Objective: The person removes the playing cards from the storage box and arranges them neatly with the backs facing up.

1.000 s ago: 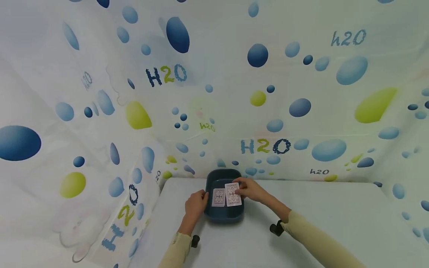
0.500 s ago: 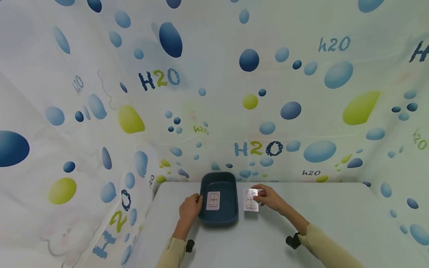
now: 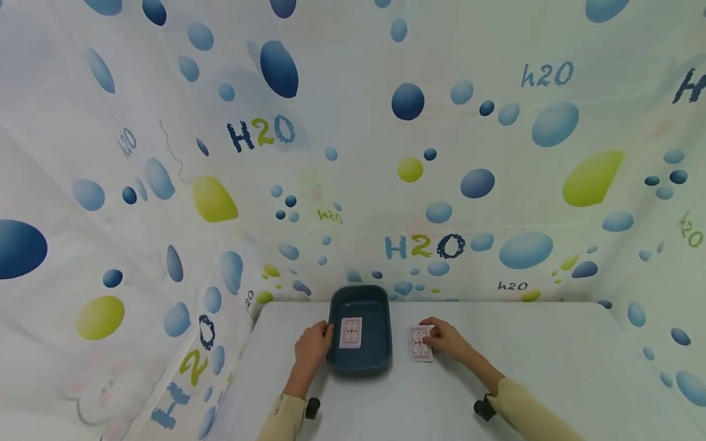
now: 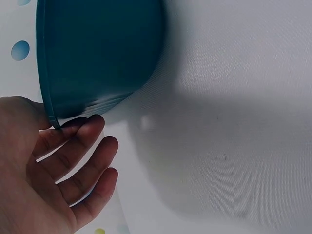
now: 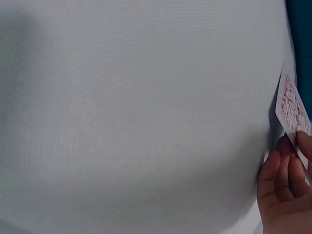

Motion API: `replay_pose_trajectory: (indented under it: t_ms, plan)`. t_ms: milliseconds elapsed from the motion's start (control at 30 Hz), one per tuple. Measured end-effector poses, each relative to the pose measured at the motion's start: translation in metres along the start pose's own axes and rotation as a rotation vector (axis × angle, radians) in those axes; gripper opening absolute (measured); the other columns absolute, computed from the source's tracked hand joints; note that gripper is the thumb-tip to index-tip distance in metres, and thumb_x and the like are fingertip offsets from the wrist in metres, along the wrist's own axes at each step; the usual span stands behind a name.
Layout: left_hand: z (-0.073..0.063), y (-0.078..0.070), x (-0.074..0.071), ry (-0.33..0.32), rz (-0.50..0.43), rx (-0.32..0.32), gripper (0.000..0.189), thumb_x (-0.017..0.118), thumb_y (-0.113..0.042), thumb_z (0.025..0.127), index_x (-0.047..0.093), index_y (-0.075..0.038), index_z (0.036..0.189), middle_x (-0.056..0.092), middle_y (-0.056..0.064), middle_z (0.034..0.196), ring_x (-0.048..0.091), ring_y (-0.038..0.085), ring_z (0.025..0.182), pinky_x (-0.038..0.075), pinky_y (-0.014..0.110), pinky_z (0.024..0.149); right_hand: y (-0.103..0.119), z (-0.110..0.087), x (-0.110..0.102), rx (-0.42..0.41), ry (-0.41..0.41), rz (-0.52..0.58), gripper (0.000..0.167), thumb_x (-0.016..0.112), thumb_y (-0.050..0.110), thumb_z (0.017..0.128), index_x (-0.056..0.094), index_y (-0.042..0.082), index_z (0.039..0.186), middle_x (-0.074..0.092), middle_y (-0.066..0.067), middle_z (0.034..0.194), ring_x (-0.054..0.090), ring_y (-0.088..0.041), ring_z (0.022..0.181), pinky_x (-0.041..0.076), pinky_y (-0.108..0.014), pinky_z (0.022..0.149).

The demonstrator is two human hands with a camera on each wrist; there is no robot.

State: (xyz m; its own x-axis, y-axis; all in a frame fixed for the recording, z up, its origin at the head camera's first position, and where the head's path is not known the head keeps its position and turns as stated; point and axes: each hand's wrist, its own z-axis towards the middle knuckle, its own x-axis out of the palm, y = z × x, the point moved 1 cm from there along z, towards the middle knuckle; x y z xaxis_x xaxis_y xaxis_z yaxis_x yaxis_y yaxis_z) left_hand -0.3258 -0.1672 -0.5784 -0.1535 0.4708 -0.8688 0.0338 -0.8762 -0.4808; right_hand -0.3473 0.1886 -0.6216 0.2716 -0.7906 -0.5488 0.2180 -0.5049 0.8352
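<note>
A dark teal plastic tray (image 3: 377, 355) stands on the white table. My left hand (image 3: 313, 344) pinches its left rim; in the left wrist view thumb and index finger meet at the tray wall (image 4: 97, 53) while the other fingers fan out below. One playing card (image 3: 350, 332), patterned back up, lies inside the tray. To the right of the tray my right hand (image 3: 448, 340) pinches a second playing card (image 3: 420, 344) by its right side, also back up. In the right wrist view this card (image 5: 292, 105) tilts close over the tabletop, thumb on top and fingers beneath.
The white tabletop (image 3: 524, 349) runs out to the right of my right hand. Behind it hangs a white curtain (image 3: 364, 184) printed with blue and green drops. A black wrist strap mount (image 3: 484, 408) sits under my right forearm, another (image 3: 312, 408) by the left.
My right hand has carried its card out of the tray, rightward and then lower toward the table. The other card stays in the tray, and my left hand keeps its hold on the rim.
</note>
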Motion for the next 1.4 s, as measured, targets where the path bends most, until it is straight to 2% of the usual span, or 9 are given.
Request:
replay_pose_trajectory:
  t_ms: [133,300,533,800,1000,1200,1300,1400]
  plan:
    - [-0.003,-0.002,0.0,-0.002,-0.009,-0.008,0.029,0.056,-0.027,0.102,0.058,-0.01,0.079,0.055,0.002,0.066,0.047,0.016,0.056,0.034,0.031,0.051,-0.001,-0.002,0.004,-0.011,-0.029,-0.076,0.036,0.066,0.006,0.093,0.057,0.002,0.128,0.055,-0.003,0.079,0.049,-0.012,0.068,0.042,-0.023,0.059]
    - [-0.006,-0.002,0.001,-0.005,-0.005,-0.003,0.028,0.055,-0.026,0.103,0.058,-0.01,0.08,0.054,0.002,0.066,0.046,0.016,0.055,0.034,0.031,0.05,-0.004,-0.003,0.009,-0.07,-0.074,-0.193,0.034,0.069,0.004,0.09,0.06,-0.002,0.122,0.058,-0.006,0.088,0.053,-0.012,0.076,0.045,-0.025,0.066]
    - [-0.007,-0.001,0.001,-0.017,-0.009,0.0,0.028,0.055,-0.026,0.102,0.059,-0.009,0.081,0.055,0.002,0.067,0.046,0.017,0.056,0.033,0.031,0.05,-0.003,-0.001,0.013,-0.046,-0.118,-0.31,0.033,0.077,0.004,0.083,0.067,-0.004,0.113,0.058,-0.009,0.095,0.05,-0.014,0.081,0.045,-0.029,0.072]
    - [-0.008,0.002,0.003,-0.015,-0.005,-0.005,0.027,0.056,-0.027,0.102,0.059,-0.01,0.081,0.054,0.002,0.067,0.046,0.016,0.057,0.033,0.031,0.051,0.004,-0.002,0.014,-0.04,-0.118,-0.375,0.029,0.08,0.005,0.081,0.067,0.002,0.107,0.059,-0.01,0.098,0.053,-0.019,0.086,0.047,-0.038,0.078]
    - [-0.008,0.003,0.003,-0.026,-0.006,0.003,0.026,0.057,-0.026,0.102,0.059,-0.009,0.082,0.054,0.002,0.067,0.046,0.016,0.056,0.034,0.031,0.051,0.007,-0.003,0.014,-0.05,-0.124,-0.403,0.029,0.08,0.006,0.081,0.069,0.0,0.107,0.058,-0.011,0.101,0.056,-0.022,0.09,0.048,-0.043,0.083]
    - [-0.006,0.002,0.003,-0.027,-0.001,-0.001,0.026,0.056,-0.026,0.102,0.059,-0.01,0.082,0.054,0.002,0.068,0.047,0.016,0.057,0.034,0.031,0.051,0.009,0.0,0.011,-0.019,-0.102,-0.427,0.035,0.077,0.016,0.088,0.066,-0.002,0.116,0.06,-0.014,0.107,0.059,-0.026,0.096,0.05,-0.045,0.089]
    - [-0.004,0.001,0.003,-0.027,-0.003,0.002,0.026,0.056,-0.026,0.102,0.059,-0.01,0.082,0.054,0.002,0.068,0.046,0.016,0.057,0.034,0.031,0.051,0.014,0.004,0.007,-0.035,-0.1,-0.455,0.048,0.072,0.025,0.093,0.06,-0.003,0.129,0.06,-0.021,0.122,0.06,-0.035,0.112,0.048,-0.051,0.098]
    - [-0.003,-0.001,0.003,-0.026,-0.007,0.007,0.026,0.056,-0.026,0.102,0.059,-0.009,0.082,0.055,0.002,0.068,0.047,0.016,0.057,0.034,0.031,0.052,0.028,0.01,0.004,-0.061,-0.09,-0.482,0.064,0.067,0.037,0.096,0.048,-0.002,0.144,0.05,-0.026,0.144,0.048,-0.044,0.133,0.039,-0.059,0.108]
